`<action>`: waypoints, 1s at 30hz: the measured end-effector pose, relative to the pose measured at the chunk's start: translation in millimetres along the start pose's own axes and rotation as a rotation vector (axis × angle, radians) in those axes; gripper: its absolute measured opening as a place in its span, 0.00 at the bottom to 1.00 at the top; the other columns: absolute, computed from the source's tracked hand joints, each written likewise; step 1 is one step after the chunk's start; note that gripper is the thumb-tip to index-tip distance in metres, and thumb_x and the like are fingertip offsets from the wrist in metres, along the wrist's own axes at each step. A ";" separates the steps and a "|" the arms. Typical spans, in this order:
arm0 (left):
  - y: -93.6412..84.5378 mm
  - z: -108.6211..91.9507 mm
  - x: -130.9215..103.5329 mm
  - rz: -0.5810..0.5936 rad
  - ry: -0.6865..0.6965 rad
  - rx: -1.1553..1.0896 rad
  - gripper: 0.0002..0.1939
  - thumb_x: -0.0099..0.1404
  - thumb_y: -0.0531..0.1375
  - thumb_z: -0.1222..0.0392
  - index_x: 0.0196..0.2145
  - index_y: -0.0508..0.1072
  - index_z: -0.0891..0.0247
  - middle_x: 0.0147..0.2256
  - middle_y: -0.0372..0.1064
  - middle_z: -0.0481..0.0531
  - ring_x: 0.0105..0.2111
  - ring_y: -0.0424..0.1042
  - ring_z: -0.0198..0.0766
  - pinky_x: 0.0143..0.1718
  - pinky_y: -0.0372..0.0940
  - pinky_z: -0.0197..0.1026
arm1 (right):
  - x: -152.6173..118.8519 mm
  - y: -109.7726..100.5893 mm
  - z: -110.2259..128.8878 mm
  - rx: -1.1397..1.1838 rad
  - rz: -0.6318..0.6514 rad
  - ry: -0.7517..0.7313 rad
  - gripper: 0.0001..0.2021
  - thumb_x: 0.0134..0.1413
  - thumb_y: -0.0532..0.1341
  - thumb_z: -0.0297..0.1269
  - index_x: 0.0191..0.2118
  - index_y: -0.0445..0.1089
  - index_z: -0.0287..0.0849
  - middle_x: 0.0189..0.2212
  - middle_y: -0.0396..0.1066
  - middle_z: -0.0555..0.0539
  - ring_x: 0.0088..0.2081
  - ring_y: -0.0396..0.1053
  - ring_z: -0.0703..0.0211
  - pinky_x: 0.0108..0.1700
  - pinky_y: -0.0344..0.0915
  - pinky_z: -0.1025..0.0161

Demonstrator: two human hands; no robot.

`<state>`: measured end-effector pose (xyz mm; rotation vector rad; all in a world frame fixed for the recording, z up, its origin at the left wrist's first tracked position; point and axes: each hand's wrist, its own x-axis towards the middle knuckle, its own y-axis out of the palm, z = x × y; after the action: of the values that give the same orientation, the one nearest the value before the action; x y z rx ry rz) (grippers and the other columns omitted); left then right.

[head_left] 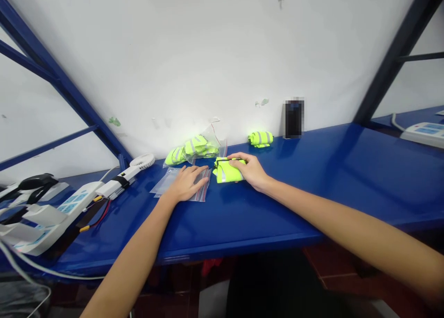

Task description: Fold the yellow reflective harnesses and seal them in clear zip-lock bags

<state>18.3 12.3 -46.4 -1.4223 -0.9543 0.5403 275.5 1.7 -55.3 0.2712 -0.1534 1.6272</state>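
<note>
My left hand [188, 183] lies flat with fingers spread on several clear zip bags [163, 183] that have red-striped edges. Just to its right, my right hand [252, 171] grips a folded neon-yellow reflective vest [227, 172] with grey bands and dark trim, its thumb on top and the other fingers at the far side. Behind my hands, more neon-yellow vests [194, 146] in clear plastic bags lie against the wall. A rolled neon-yellow vest [261, 139] without a bag sits farther right.
At the back right a dark, pixelated upright object [293, 119] leans on the wall. A white handheld fan [142, 161], a white power strip [65, 211] with plugs and loose cables occupy the left side. Blue metal frame posts [378, 72] rise at both sides of the blue table [312, 179].
</note>
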 end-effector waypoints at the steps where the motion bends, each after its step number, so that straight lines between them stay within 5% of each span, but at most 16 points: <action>1: 1.8 -3.0 1.9 -0.042 -0.004 0.010 0.27 0.71 0.47 0.44 0.62 0.63 0.56 0.55 0.67 0.59 0.55 0.65 0.51 0.60 0.52 0.56 | -0.8 1.2 -0.5 0.012 0.003 0.011 0.13 0.47 0.64 0.40 0.39 0.77 0.42 0.37 0.76 0.48 0.32 0.70 0.60 0.31 0.65 0.65; 7: 3.1 -20.9 8.4 -0.294 -0.031 0.010 0.24 0.72 0.46 0.51 0.60 0.65 0.60 0.48 0.70 0.58 0.50 0.67 0.50 0.54 0.57 0.51 | -6.8 8.7 4.4 0.103 0.002 0.114 0.13 0.46 0.65 0.39 0.39 0.77 0.43 0.34 0.75 0.48 0.28 0.68 0.61 0.24 0.64 0.66; 17: 16.6 -35.6 15.7 -0.433 -0.102 -0.113 0.21 0.72 0.43 0.59 0.55 0.67 0.63 0.49 0.69 0.59 0.50 0.66 0.48 0.53 0.58 0.50 | -6.0 14.6 3.2 0.129 -0.064 0.079 0.13 0.44 0.65 0.39 0.38 0.76 0.41 0.33 0.75 0.48 0.28 0.68 0.62 0.25 0.66 0.66; 21: 3.3 -39.9 12.9 -0.548 -0.125 -0.066 0.14 0.69 0.50 0.53 0.36 0.72 0.61 0.37 0.69 0.56 0.41 0.67 0.47 0.46 0.60 0.48 | -2.2 10.4 1.3 0.120 -0.100 0.111 0.15 0.45 0.65 0.40 0.40 0.76 0.41 0.31 0.74 0.47 0.26 0.69 0.59 0.21 0.68 0.64; 24: -4.7 -48.3 9.9 -0.397 0.017 0.018 0.19 0.64 0.55 0.48 0.19 0.61 0.59 0.20 0.59 0.52 0.28 0.62 0.44 0.34 0.57 0.45 | -0.4 7.2 2.1 0.126 -0.138 0.113 0.15 0.45 0.65 0.40 0.40 0.75 0.41 0.30 0.73 0.47 0.26 0.69 0.59 0.19 0.68 0.63; 30: 4.5 -56.4 10.2 -0.135 -0.003 -0.010 0.14 0.56 0.59 0.57 0.16 0.64 0.60 0.18 0.63 0.52 0.21 0.62 0.42 0.29 0.51 0.43 | -3.6 8.3 4.4 0.111 -0.162 0.136 0.13 0.45 0.66 0.40 0.39 0.75 0.42 0.31 0.73 0.46 0.26 0.69 0.57 0.17 0.70 0.62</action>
<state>70.4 -11.5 -42.0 -1.3555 -1.0483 0.4381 267.8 -3.5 -51.5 0.2508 0.0616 1.4892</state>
